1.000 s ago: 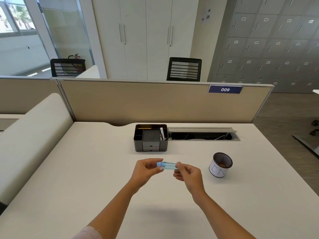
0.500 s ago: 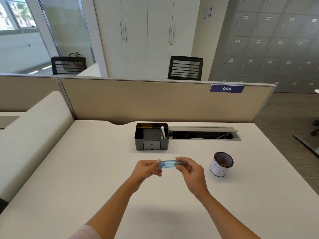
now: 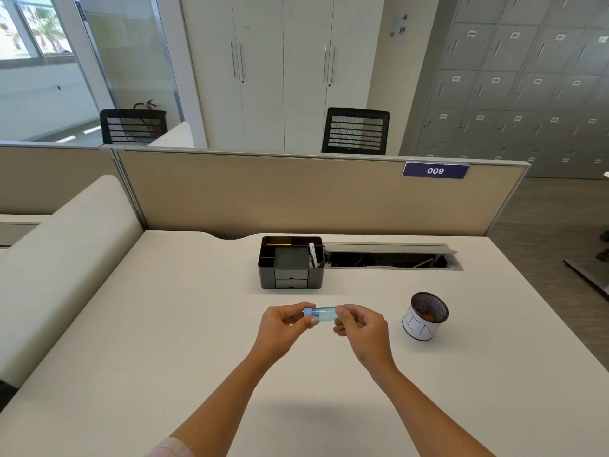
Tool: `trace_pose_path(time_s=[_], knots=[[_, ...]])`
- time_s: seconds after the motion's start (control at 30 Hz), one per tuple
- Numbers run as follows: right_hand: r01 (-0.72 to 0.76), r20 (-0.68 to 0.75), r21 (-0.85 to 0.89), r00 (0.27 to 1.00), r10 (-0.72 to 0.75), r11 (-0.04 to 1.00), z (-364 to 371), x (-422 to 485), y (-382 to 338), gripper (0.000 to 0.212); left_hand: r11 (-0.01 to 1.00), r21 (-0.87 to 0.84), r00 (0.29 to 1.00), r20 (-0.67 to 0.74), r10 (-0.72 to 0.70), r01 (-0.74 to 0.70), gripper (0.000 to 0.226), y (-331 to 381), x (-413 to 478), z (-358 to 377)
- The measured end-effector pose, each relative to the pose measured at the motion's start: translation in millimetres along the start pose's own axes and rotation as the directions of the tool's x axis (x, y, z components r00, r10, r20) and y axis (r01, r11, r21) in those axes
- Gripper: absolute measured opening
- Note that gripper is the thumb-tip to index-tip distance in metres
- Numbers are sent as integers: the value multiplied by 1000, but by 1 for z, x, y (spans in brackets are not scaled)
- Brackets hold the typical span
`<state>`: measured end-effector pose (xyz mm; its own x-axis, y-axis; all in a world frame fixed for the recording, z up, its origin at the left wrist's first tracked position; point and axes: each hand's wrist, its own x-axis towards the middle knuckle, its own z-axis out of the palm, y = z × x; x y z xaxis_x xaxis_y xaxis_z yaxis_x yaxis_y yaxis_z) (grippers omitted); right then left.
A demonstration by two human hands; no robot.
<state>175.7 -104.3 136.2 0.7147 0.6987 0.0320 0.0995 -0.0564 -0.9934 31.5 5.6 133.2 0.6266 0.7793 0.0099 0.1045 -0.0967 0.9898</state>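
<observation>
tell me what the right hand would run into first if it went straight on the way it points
Probably the left hand: the right hand points left along the blue tube that both hold, and the left hand pinches its other end. Sharing the tube, they seem level in depth.

Translucent blue tube, probably plastic, matt pale table, black mesh cup, glossy black organiser

We read one clear marking: the white digits "009" on a dark blue sign fixed at the top right of the beige partition. The grey lockers behind it each carry a small white number tag, too small for us to read. The mesh cup wears a white band with black drawn lines that we cannot read as letters.
</observation>
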Motion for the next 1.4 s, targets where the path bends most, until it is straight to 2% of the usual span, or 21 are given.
trace_pose_path(time_s=[0.13,0.27,0.4,0.53,0.63,0.7,0.83,0.93,1.07,1.17,1.27,1.4], knots=[[-76,-42,68,996,79,995,8,0,-7,10,999,12,996,-84,40,-39,21,2,2,4],[-185,-46,111,981,191,976,16,3,-9,12,999,26,996,-81,35,-33,19,2,7,-2],[-348,110,184,937,332,919,18,20,-9,15,991,135,998,-57,36,-28,23,5,20,-16],[-412,228,155,899,373,898,29,62,-20,18,972,233,998,-55,34,-20,44,12,48,-34],[-375,190,42,913,361,926,46,99,-21,15,955,296,997,-77,1,22,68,5,65,-46],[-333,141,-73,930,340,940,56,122,-17,15,914,404,998,-58,-5,29,75,-6,73,-52],[-201,85,-308,968,237,930,77,164,-7,7,742,670,1000,-6,20,-11,75,-24,92,-63],[-93,98,-450,983,153,888,92,189,3,17,600,797,998,41,57,-67,75,-39,102,-71],[15,137,-645,986,96,764,111,211,29,18,483,873,996,84,-20,-65,77,-67,104,-76],[21,114,-739,989,94,673,121,216,45,20,467,883,995,87,-54,-52,78,-86,102,-75],[15,79,-777,994,73,629,123,219,54,23,472,880,995,87,-50,-53,78,-93,100,-73],[149,149,-821,988,-44,552,124,220,54,27,495,868,995,84,-48,-49,78,-95,101,-68]])
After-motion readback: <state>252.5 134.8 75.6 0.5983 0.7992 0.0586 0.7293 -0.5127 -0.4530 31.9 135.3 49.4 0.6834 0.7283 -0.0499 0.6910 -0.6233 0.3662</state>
